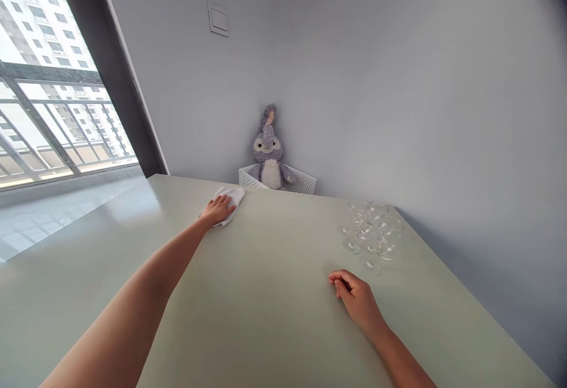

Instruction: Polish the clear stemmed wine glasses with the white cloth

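Observation:
My left hand (218,208) lies flat with its fingers spread on a white cloth (235,196), pressing it against the pale green table (261,258) near the back edge. On the right side of the table, my right hand (352,296) rests with its fingers curled together and nothing visible in them. Just beyond it stands a cluster of several clear stemmed glasses (374,231), close to the table's right edge. The cloth is partly hidden under my left hand.
Behind the table's back edge, a grey plush rabbit (271,166) sits in a white perforated basket (303,183). Grey walls meet in the corner, with a light switch (218,20) on the left one. A window with a railing (66,131) is at the far left.

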`<state>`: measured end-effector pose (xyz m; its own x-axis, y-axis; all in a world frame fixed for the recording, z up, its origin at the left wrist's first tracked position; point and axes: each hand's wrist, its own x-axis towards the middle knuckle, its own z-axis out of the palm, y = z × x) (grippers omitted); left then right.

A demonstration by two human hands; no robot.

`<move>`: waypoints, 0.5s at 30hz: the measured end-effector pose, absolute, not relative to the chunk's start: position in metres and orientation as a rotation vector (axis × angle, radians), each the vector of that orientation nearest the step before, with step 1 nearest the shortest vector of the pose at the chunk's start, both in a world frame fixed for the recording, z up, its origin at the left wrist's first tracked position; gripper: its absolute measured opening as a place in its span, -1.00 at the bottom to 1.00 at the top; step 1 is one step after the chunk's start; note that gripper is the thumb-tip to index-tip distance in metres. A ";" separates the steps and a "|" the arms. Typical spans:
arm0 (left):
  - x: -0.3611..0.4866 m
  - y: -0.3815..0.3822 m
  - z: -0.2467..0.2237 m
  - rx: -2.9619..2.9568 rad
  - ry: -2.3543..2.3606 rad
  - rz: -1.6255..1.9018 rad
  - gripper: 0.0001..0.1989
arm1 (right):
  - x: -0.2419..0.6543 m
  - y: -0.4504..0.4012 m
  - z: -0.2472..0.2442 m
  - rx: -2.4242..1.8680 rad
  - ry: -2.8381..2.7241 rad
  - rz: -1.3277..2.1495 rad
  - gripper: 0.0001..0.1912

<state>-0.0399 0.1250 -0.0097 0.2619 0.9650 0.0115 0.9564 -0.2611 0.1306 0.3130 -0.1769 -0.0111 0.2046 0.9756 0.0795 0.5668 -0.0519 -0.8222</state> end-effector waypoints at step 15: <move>-0.301 0.047 0.010 1.561 2.671 0.016 -0.33 | 0.320 -0.176 -0.019 -1.762 -1.472 0.697 -0.78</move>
